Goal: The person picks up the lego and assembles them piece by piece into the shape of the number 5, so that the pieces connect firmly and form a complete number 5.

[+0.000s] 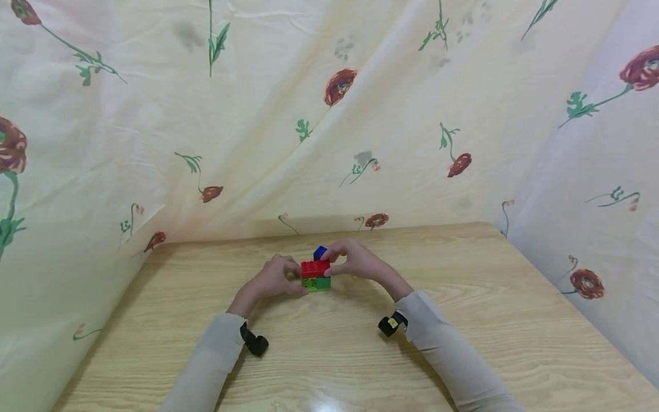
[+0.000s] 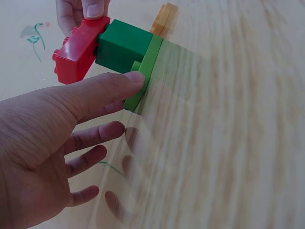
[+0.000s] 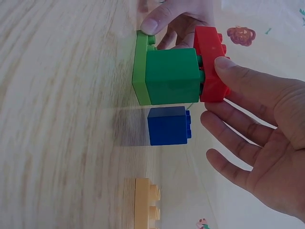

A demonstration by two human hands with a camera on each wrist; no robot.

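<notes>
The left hand [image 1: 275, 277] pinches a flat, light green plastic building brick [image 2: 150, 62] low on the tabletop [image 1: 329, 349], its thumb on the near edge; its other fingers are loosely spread beside the brick. On the end of that flat brick farther from the left hand sits a dark green, block-shaped plastic brick [image 3: 172, 76]; light green studs lie bare next to the left thumb.

The right hand [image 1: 360, 260] grips a long red plastic brick [image 3: 208, 47] from its right end, thumb on one face and fingers behind. The red brick lies across the top of the dark green one and overhangs toward the left hand, above the bare studs. Dark green studs show in the seam between the two, so the red brick is not pressed fully down.

Just left of the right hand's fingertips, behind the stack, a small blue plastic brick [image 3: 167, 126] stands with its studs up. Under the right hand lies a low, pale orange studded brick [image 3: 142, 205], partly hidden in the head view. Behind both hands hangs a cream cloth [image 1: 257, 143] printed with red flowers. Each wrist, below a light grey sleeve [image 1: 206, 355], bears a black device [image 1: 254, 344].
</notes>
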